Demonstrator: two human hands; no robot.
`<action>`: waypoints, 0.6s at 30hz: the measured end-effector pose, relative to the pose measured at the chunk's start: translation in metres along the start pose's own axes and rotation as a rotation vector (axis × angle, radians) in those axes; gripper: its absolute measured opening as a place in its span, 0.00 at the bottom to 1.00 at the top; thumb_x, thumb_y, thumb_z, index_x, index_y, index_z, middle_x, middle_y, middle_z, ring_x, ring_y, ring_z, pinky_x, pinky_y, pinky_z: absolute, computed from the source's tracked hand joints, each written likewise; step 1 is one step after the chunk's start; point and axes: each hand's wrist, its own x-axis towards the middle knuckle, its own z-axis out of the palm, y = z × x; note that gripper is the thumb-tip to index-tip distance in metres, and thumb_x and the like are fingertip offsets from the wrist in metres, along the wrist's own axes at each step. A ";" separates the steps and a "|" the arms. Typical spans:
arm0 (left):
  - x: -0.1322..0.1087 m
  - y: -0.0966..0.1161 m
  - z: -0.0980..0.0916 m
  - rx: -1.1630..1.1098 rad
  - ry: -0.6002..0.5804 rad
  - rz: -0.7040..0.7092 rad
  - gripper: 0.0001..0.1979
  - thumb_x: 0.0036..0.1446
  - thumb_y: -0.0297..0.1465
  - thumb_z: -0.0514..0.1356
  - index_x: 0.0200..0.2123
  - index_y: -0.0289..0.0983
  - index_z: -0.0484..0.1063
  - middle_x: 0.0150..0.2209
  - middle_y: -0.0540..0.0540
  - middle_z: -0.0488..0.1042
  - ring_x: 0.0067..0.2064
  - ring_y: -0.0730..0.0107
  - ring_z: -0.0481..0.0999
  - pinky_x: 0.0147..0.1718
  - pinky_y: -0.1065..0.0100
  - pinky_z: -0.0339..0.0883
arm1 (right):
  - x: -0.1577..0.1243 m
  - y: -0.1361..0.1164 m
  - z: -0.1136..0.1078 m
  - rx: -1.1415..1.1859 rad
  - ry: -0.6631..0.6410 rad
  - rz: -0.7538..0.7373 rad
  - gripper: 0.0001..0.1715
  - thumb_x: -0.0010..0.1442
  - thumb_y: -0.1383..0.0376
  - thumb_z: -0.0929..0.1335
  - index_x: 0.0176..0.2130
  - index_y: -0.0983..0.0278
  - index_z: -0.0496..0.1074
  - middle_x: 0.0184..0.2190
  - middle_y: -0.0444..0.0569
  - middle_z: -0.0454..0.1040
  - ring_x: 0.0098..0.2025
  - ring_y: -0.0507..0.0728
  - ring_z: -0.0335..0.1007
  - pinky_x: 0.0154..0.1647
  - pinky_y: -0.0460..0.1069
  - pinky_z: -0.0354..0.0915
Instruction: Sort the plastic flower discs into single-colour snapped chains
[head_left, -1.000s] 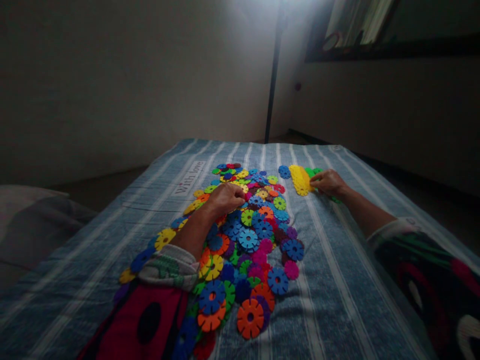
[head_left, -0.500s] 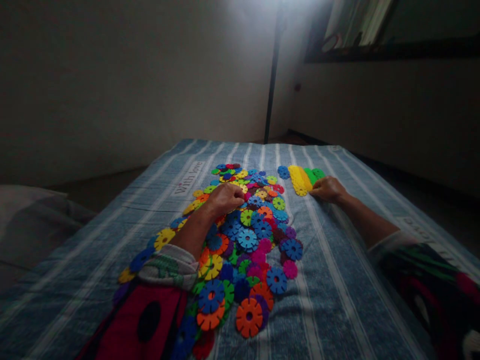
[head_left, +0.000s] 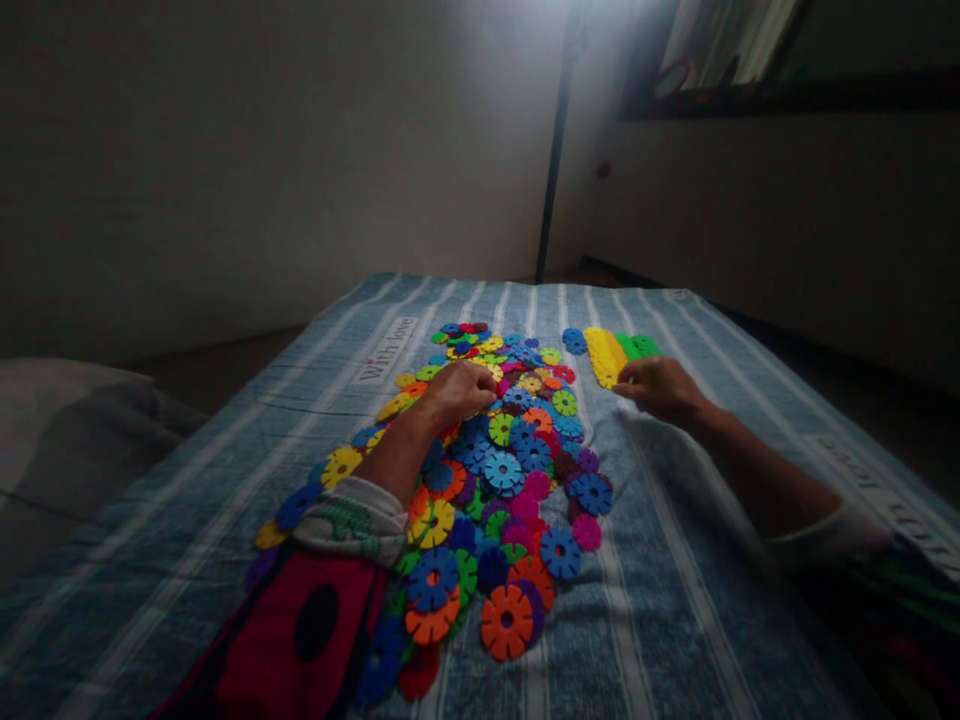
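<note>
Striped cloth: blue discs, yellow discs and green discs sit colour-grouped; bigger mixed pile is unsorted. Left hand over pile, right hand beside yellows (both curled, can't tell if gripping).

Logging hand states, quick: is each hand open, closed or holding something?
Left hand: closed over the mixed pile; whether holding anything is hidden.
Right hand: closed beside the yellow discs; holding anything cannot be told.

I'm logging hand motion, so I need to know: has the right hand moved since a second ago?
Yes, the right hand moved slightly nearer the wearer, judged against the blue discs, from beside the yellow row's middle to its near end.
</note>
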 end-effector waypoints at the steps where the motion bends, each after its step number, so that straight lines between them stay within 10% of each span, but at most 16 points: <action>1: 0.000 0.000 0.000 0.000 -0.004 0.000 0.08 0.45 0.28 0.58 0.26 0.37 0.79 0.23 0.51 0.76 0.30 0.71 0.72 0.27 0.73 0.59 | -0.009 -0.011 0.000 0.054 -0.027 -0.073 0.12 0.56 0.62 0.68 0.34 0.67 0.78 0.21 0.47 0.73 0.24 0.52 0.68 0.28 0.46 0.58; 8: 0.000 0.001 -0.001 0.010 0.002 0.009 0.08 0.44 0.27 0.58 0.25 0.36 0.78 0.22 0.51 0.74 0.29 0.73 0.71 0.26 0.74 0.58 | -0.064 -0.072 0.005 0.204 -0.344 -0.426 0.08 0.57 0.67 0.66 0.32 0.65 0.77 0.22 0.43 0.73 0.24 0.47 0.64 0.25 0.43 0.51; 18: 0.001 -0.001 0.000 0.046 0.004 0.022 0.09 0.43 0.27 0.57 0.25 0.36 0.78 0.23 0.51 0.76 0.29 0.71 0.71 0.27 0.73 0.58 | -0.077 -0.088 0.026 -0.141 -0.312 -0.493 0.22 0.57 0.61 0.68 0.52 0.52 0.71 0.33 0.46 0.78 0.32 0.55 0.72 0.27 0.46 0.50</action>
